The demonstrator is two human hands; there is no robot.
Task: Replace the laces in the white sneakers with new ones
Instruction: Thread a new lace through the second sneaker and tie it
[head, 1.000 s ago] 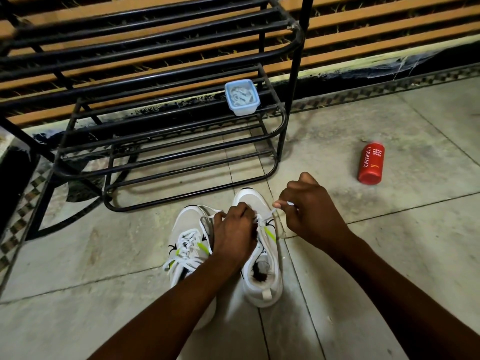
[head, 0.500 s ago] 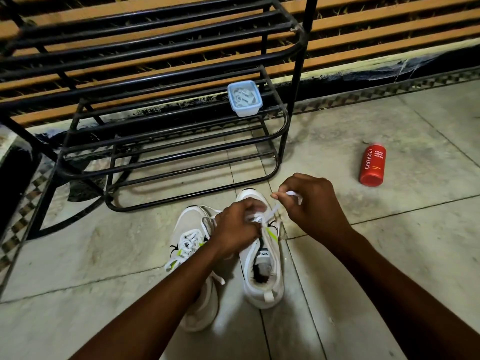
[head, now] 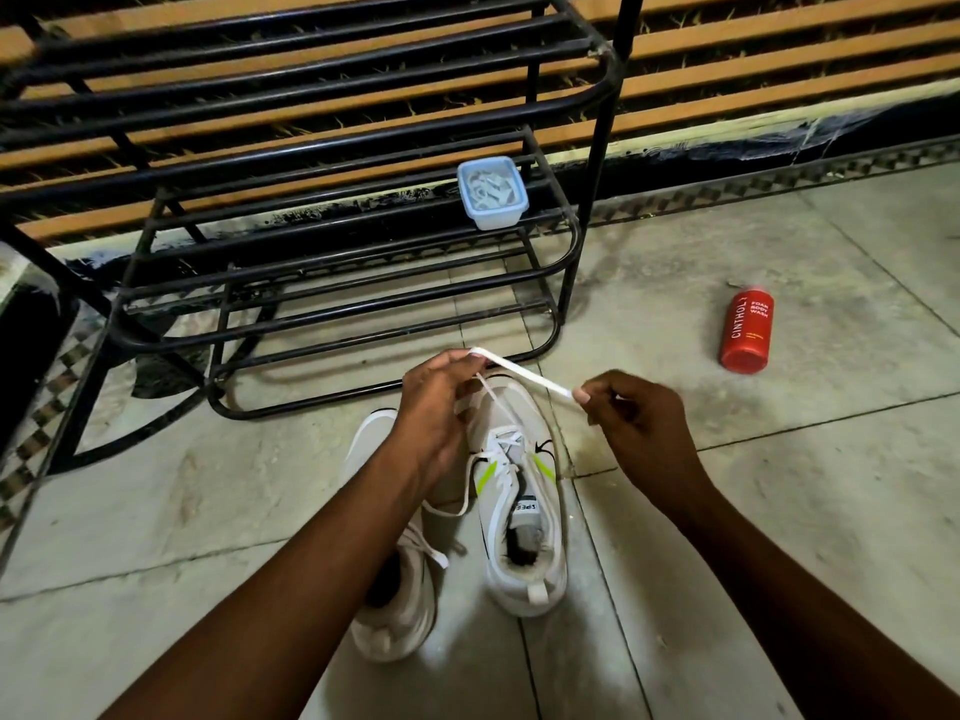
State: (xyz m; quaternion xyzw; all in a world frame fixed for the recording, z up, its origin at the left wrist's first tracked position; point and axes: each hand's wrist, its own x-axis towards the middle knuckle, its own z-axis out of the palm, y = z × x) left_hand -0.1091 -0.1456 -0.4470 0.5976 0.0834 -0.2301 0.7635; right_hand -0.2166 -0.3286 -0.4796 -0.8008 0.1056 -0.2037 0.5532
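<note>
Our hands have drawn apart: left hand point(head: 434, 407) and right hand point(head: 639, 428) now pinch the lace point(head: 524, 377) taut above the right sneaker point(head: 524, 511).

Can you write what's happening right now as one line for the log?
step: lacing right sneaker | left hand: pinches lace | right hand: pinches lace end | left sneaker: laced, on floor

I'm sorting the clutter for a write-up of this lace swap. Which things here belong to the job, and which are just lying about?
Part of the job:
- right sneaker, partly laced
- left sneaker
- white lace, pinched between left hand and right hand
- blue tub of what look like laces

Just lying about:
- red body wash bottle on the floor
- black shoe rack
</note>
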